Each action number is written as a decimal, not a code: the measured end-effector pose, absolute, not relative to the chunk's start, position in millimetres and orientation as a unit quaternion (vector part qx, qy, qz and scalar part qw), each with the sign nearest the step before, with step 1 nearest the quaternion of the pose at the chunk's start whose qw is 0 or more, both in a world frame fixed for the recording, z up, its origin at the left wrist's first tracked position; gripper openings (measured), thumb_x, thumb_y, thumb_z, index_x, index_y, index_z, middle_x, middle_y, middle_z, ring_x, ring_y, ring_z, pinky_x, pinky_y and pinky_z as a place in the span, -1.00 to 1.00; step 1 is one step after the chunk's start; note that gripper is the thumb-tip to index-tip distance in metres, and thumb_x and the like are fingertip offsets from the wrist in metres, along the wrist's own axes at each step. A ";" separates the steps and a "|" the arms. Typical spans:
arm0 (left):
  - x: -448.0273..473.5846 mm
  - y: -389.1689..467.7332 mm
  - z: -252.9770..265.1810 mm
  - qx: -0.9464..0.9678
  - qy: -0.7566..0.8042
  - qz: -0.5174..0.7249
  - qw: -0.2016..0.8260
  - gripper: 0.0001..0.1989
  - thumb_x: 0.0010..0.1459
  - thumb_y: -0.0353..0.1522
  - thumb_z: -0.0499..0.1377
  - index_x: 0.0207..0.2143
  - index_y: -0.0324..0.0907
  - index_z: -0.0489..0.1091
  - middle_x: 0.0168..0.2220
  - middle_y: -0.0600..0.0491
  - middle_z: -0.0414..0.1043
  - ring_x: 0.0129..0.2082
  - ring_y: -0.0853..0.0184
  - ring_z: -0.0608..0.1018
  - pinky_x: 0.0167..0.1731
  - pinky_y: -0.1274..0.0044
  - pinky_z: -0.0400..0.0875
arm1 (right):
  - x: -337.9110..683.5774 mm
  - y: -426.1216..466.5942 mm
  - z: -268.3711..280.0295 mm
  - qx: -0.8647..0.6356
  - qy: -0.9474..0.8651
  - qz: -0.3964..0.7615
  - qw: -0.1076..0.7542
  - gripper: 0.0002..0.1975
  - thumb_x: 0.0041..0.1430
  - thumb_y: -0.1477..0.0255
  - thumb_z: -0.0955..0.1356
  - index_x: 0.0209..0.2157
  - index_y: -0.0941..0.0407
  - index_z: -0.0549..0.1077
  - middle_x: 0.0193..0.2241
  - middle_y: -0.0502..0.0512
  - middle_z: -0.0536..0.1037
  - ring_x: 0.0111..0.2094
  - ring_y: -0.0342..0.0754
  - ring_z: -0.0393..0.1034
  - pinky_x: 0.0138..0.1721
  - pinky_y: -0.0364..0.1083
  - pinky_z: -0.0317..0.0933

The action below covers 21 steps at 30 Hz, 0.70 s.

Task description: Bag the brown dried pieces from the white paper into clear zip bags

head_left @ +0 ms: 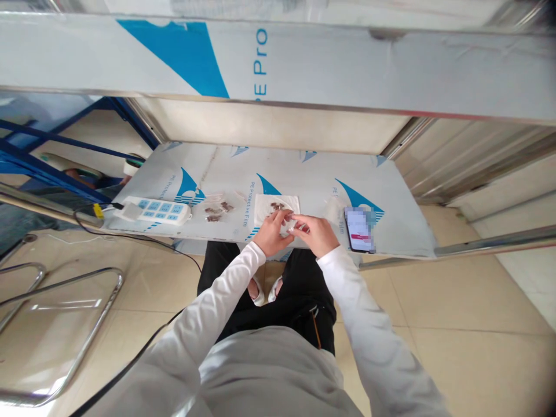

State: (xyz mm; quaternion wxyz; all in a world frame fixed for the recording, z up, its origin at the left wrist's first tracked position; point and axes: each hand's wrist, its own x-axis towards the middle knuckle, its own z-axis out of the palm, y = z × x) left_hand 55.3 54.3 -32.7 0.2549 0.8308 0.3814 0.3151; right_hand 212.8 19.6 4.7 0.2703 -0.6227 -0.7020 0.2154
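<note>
My left hand (273, 233) and my right hand (313, 233) meet over the near edge of the table. Their fingertips are pinched close together around something too small to name. Just beyond the fingers lies a white square sheet (266, 207), partly covered by my left hand. On that sheet rest several small brown metallic pieces (277, 205). More such brown pieces (214, 218) lie to the left, beside some clear plastic bags (208, 200).
A white power strip (160, 210) with a black cable is at the table's left. To the right are crumpled clear plastic (332, 208) and a phone (358, 229). A film-covered shelf (304, 63) crosses above the table (399, 202). A metal-framed chair (78, 324) stands at lower left.
</note>
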 end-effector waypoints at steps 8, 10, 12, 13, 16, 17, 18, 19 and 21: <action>60.3 79.6 -43.6 0.872 0.422 0.185 0.164 -0.68 0.15 -0.36 0.10 -0.02 -0.17 0.22 -0.06 -0.08 0.35 -0.02 0.22 0.42 -0.09 0.41 0.30 | 217.8 24.3 -12.4 -0.606 -0.680 0.183 0.370 -0.74 0.19 0.39 0.30 -0.12 0.11 0.53 -0.21 0.16 0.57 -0.35 -0.08 0.46 -0.29 -0.11 0.35; 61.2 96.7 -45.2 0.870 0.464 0.119 0.116 -0.70 0.16 -0.37 0.08 -0.03 -0.17 0.24 -0.05 -0.10 0.34 -0.02 0.19 0.42 -0.08 0.38 0.28 | 217.5 7.9 -24.0 -0.630 -0.636 0.162 0.416 -0.70 0.24 0.38 0.23 -0.08 0.12 0.50 -0.18 0.19 0.56 -0.32 -0.06 0.46 -0.30 -0.09 0.36; 64.9 115.7 -45.8 0.863 0.492 0.074 0.086 -0.67 0.10 -0.42 0.13 -0.05 -0.21 0.26 -0.05 -0.15 0.34 -0.02 0.11 0.42 -0.06 0.31 0.25 | 214.3 -18.1 -40.6 -0.656 -0.594 0.166 0.435 -0.68 0.26 0.36 0.21 -0.08 0.14 0.48 -0.19 0.21 0.56 -0.31 -0.04 0.47 -0.31 -0.08 0.38; 67.7 125.0 -46.0 0.862 0.498 0.063 0.079 -0.66 0.07 -0.46 0.14 -0.06 -0.23 0.27 -0.06 -0.18 0.34 -0.02 0.08 0.42 -0.06 0.28 0.24 | 211.8 -33.3 -49.7 -0.660 -0.584 0.181 0.437 -0.69 0.26 0.36 0.21 -0.09 0.14 0.48 -0.18 0.22 0.56 -0.28 -0.03 0.48 -0.30 -0.07 0.39; 77.4 148.4 -48.3 0.868 0.491 0.044 0.068 -0.67 0.04 -0.52 0.13 -0.08 -0.29 0.31 -0.04 -0.27 0.33 -0.01 0.02 0.41 -0.01 0.23 0.16 | 203.4 -79.5 -73.8 -0.661 -0.579 0.231 0.417 -0.71 0.26 0.37 0.22 -0.09 0.14 0.47 -0.16 0.21 0.55 -0.21 -0.01 0.48 -0.28 -0.06 0.41; 79.8 154.1 -49.7 0.872 0.483 0.040 0.067 -0.68 0.04 -0.53 0.12 -0.09 -0.31 0.32 -0.04 -0.29 0.33 0.00 0.01 0.40 0.00 0.23 0.13 | 201.0 -92.9 -79.2 -0.664 -0.576 0.241 0.412 -0.71 0.26 0.37 0.22 -0.09 0.14 0.47 -0.16 0.21 0.55 -0.21 -0.02 0.48 -0.28 -0.06 0.42; 81.4 158.8 -51.5 0.877 0.474 0.036 0.067 -0.70 0.05 -0.53 0.10 -0.11 -0.33 0.33 -0.04 -0.30 0.34 0.01 0.00 0.39 0.02 0.22 0.10 | 199.1 -104.8 -83.1 -0.668 -0.571 0.246 0.409 -0.72 0.26 0.38 0.22 -0.09 0.14 0.47 -0.16 0.21 0.55 -0.21 -0.02 0.48 -0.28 -0.05 0.43; 82.1 162.6 -53.5 0.881 0.466 0.033 0.069 -0.72 0.07 -0.52 0.09 -0.12 -0.34 0.35 -0.06 -0.32 0.35 0.01 -0.01 0.38 0.03 0.22 0.07 | 197.7 -114.9 -85.5 -0.672 -0.565 0.247 0.410 -0.72 0.26 0.38 0.22 -0.09 0.14 0.47 -0.16 0.21 0.56 -0.22 -0.02 0.49 -0.28 -0.05 0.43; 81.4 168.3 -57.9 0.887 0.455 0.026 0.075 -0.75 0.09 -0.50 0.06 -0.15 -0.34 0.37 -0.09 -0.32 0.38 0.01 -0.02 0.38 0.03 0.20 0.04 | 196.2 -130.4 -87.2 -0.681 -0.551 0.243 0.417 -0.72 0.27 0.38 0.22 -0.10 0.14 0.47 -0.16 0.22 0.56 -0.23 -0.02 0.50 -0.28 -0.04 0.44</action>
